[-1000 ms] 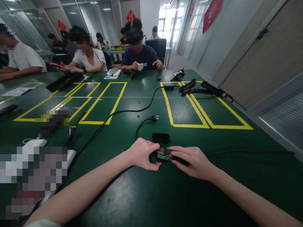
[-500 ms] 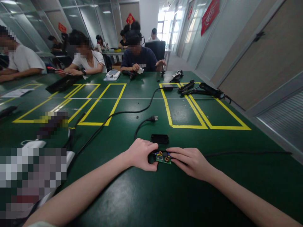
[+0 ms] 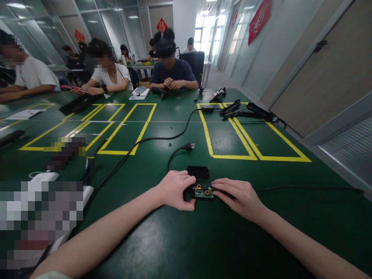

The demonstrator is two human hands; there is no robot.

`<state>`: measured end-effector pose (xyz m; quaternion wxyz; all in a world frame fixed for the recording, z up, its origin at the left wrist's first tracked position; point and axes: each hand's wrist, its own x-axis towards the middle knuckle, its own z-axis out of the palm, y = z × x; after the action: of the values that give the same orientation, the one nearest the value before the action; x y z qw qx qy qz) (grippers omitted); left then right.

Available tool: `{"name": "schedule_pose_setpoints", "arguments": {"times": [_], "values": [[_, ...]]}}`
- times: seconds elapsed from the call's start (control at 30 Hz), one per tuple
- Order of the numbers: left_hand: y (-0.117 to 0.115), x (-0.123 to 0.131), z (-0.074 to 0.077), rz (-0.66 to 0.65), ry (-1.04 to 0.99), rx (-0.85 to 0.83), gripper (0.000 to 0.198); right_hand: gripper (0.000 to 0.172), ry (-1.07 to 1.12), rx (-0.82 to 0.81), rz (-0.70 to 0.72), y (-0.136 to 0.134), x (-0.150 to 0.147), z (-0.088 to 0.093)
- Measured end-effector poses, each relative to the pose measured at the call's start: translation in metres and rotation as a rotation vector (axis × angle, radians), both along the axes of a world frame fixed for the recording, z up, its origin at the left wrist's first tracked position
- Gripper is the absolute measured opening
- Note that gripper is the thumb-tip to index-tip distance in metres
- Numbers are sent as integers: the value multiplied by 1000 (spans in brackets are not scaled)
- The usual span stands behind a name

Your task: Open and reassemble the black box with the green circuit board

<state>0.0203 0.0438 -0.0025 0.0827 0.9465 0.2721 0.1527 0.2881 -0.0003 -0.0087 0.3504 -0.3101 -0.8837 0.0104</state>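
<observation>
A small green circuit board with copper coils lies on the green table between my two hands. My left hand is curled, thumb and fingers pinching the board's left end. My right hand grips the board's right end with its fingertips, fingers pressed together. A black plastic cover lies just behind the board, apart from both hands. A thin black cable runs from under my right hand off to the right.
A black cord with a plug curls behind the cover. Yellow taped rectangles mark the table. Black tools lie at the far right. A white device sits at the left. Several people sit along the far and left edges.
My hands have stayed on the circuit board with only small finger shifts. The view has shifted slightly. The person opposite has brought both hands together.
</observation>
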Motion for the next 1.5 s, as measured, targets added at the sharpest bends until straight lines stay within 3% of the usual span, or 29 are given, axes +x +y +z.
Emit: {"name": "schedule_pose_setpoints", "arguments": {"times": [0.13, 0.47, 0.67, 0.77, 1.07, 1.5], "values": [[0, 0, 1, -1, -9, -8, 24, 17, -28, -61, 30, 0, 0, 0], [1, 1, -2, 20, 5, 3, 26, 24, -72, -30, 64, 1, 0, 3], [0, -1, -1, 21, -48, -6, 21, 24, -54, -21, 18, 0, -1, 4], [0, -2, -2, 59, -62, 12, 8, 22, -17, -27, -11, 0, -2, 5], [0, -1, -9, 173, -105, 5, 18, 24, -43, -128, -33, 1, 1, 1], [-8, 8, -5, 303, -61, -34, 14, 26, -67, -227, -63, 5, -2, -3]]}}
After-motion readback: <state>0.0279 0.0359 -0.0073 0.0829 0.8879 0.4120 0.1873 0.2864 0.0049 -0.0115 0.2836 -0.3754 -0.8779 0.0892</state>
